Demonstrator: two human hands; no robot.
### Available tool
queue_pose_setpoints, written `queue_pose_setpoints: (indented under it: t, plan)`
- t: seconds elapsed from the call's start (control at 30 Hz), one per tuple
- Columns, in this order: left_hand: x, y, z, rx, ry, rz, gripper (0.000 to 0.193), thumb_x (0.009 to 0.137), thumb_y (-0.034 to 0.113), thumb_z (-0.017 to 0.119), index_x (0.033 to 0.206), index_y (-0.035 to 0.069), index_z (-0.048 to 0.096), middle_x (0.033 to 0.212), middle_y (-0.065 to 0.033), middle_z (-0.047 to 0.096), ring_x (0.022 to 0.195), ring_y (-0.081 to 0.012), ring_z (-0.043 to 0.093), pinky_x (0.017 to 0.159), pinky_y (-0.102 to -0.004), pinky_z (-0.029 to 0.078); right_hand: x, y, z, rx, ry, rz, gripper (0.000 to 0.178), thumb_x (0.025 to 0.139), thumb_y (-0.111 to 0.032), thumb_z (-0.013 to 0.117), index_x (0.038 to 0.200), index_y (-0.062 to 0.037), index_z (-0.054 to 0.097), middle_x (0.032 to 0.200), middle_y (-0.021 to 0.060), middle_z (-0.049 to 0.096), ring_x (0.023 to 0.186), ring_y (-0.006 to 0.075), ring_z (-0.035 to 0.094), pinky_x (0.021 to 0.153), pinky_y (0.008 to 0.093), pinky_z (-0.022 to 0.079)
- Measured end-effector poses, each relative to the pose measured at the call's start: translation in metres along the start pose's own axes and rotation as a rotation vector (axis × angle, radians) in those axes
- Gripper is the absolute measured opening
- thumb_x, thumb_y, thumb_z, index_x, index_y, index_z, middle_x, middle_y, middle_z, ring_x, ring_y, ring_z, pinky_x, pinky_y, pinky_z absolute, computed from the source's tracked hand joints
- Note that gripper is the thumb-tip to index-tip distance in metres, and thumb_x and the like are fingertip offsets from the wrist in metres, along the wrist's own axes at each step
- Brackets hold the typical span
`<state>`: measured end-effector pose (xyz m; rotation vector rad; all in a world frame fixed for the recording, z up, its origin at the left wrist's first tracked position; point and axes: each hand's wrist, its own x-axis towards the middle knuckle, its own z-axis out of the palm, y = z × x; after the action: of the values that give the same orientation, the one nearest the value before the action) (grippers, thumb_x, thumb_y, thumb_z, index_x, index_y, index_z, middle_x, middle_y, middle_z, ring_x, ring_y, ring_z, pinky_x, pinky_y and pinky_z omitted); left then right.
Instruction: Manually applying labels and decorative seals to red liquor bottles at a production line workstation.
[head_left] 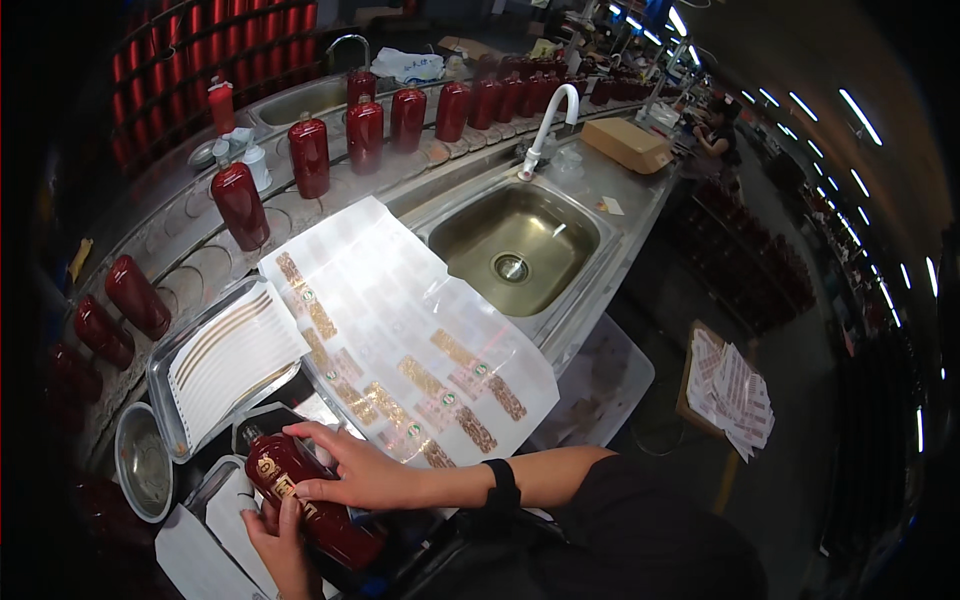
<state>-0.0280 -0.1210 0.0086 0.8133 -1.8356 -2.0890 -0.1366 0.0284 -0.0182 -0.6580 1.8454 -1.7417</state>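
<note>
A dark red glass bottle (345,535) with gold lettering lies tilted in front of me, its neck toward the upper left. My left hand (283,550) grips its near left side, thumb up against the lettering. My right hand (358,476) reaches across from the right, with thumb and fingers closed on the bottle's front and shoulder. Just beyond the hands lies a large translucent sheet (350,250) bearing rows of gold, patterned decal strips (425,380). Left of it, a metal tray (160,372) holds a white sheet with thin gold-brown stripes (235,355).
A round metal bowl (130,470) stands beside the tray. Several red bottles (310,160) line the curving conveyor (190,215). A sink (590,245) with a white faucet (545,130) is to the right, near a cardboard box (628,145). Another person (715,140) sits farther back.
</note>
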Motion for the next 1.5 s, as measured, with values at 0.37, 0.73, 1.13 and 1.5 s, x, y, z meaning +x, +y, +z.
queue_pose_setpoints:
  t: [0.37, 0.73, 1.13, 1.5]
  plan:
    - [0.000, 0.001, 0.001, -0.063, -0.023, -0.074, 0.040, 0.093, 0.013, 0.065, 0.120, 0.001, 0.039, 0.112, -0.0167, 0.060, 0.099, -0.0183, 0.062, 0.085, -0.0292, 0.052, 0.012, 0.016, -0.010, 0.185, 0.045, 0.020, 0.051, 0.087, -0.030, 0.072, 0.130, -0.0073, 0.055, 0.112, 0.0057, 0.061, 0.080, 0.0091, 0.054, 0.073, 0.0266, 0.047]
    - [-0.018, 0.016, 0.011, -0.014, -0.001, -0.210, 0.052, 0.083, 0.003, 0.075, 0.118, 0.002, 0.037, 0.122, -0.0175, 0.056, 0.113, -0.0225, 0.059, 0.095, -0.0337, 0.051, 0.010, -0.046, -0.030, -0.160, 0.169, -0.303, 0.042, 0.080, -0.004, 0.069, 0.118, -0.0035, 0.051, 0.104, 0.0118, 0.058, 0.089, 0.0252, 0.062, 0.077, 0.0331, 0.049]
    - [-0.016, 0.001, 0.006, -0.118, -0.078, -0.104, 0.060, 0.083, 0.010, 0.079, 0.122, -0.004, 0.036, 0.126, -0.0195, 0.054, 0.117, -0.0220, 0.058, 0.099, -0.0347, 0.050, 0.047, -0.068, -0.031, -0.508, -0.324, -0.618, 0.036, 0.080, -0.010, 0.074, 0.113, -0.0051, 0.060, 0.101, 0.0115, 0.067, 0.075, 0.0305, 0.060, 0.069, 0.0395, 0.049]
    - [-0.011, 0.004, 0.003, -0.128, -0.097, -0.162, 0.063, 0.081, 0.008, 0.080, 0.122, -0.005, 0.034, 0.133, -0.0225, 0.048, 0.122, -0.0237, 0.055, 0.101, -0.0357, 0.049, 0.055, -0.059, -0.028, -0.579, -0.088, -0.841, 0.030, 0.075, -0.005, 0.071, 0.104, -0.0083, 0.063, 0.088, 0.0099, 0.063, 0.078, 0.0308, 0.062, 0.065, 0.0382, 0.049]
